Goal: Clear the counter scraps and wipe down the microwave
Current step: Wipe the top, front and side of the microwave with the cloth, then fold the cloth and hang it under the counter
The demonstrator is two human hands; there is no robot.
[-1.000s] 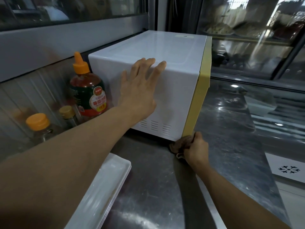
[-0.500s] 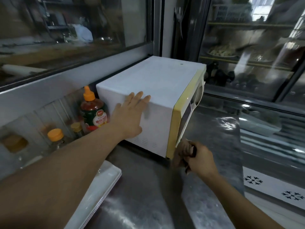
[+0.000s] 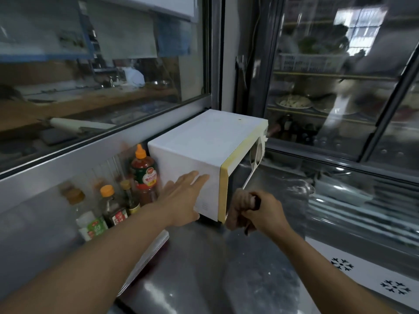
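Fingers point(image 3: 195, 180) of the left hand point(image 3: 181, 198) lie straight and flat against the white side panel of the microwave point(image 3: 204, 150), pressing on it rather than gripping, low down near its front lower corner. Those of the right hand point(image 3: 256, 211) are curled tight round a bunched brown cloth point(image 3: 243, 199), held just in front of the yellow front frame at its bottom corner (whether the cloth actually touches the frame cannot be told). The microwave sits toward the back edge of the steel counter point(image 3: 226, 279), its long axis running away from the person toward the glass, with its door face turned to the right. So the unwiped front lies up and slightly right of the cloth, and the right hand is plainly the nearer one to it; my guess is the coming stroke goes upward along that face while the left hand braces the box. Sauce bottles point(image 3: 142, 168) stand just left of it, along the back wall.
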